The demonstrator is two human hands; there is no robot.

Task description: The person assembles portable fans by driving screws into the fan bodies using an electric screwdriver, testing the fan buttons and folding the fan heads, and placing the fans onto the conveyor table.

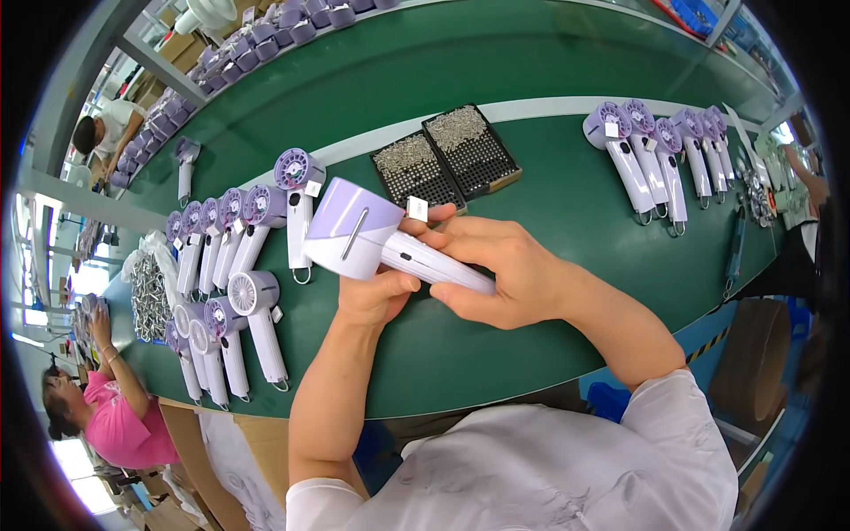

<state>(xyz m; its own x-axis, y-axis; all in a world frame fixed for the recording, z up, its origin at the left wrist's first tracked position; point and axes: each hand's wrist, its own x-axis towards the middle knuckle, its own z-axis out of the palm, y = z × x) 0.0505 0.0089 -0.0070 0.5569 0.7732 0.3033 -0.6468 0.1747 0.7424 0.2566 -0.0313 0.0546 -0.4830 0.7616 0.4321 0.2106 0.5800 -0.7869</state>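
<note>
A handheld fan [359, 228] with a lilac and white round head and a white ribbed handle is held in front of me over the green table. My left hand [376, 299] is closed around it from beneath, where the head meets the handle. My right hand [505, 265] grips the handle from the right, thumb below and fingers on top. A small white tag [418, 209] sticks out beside the fan, near my fingertips. The fan's front face is turned away, so its inside is hidden.
Similar fans [252, 296] lie in rows on the left, and more fans [624, 168] at the right. Two black trays [485, 173] of small metal parts lie ahead. Left is a bag of metal clips [152, 296]; a blue screwdriver [735, 248] lies far right. Co-workers [124, 416] sit nearby.
</note>
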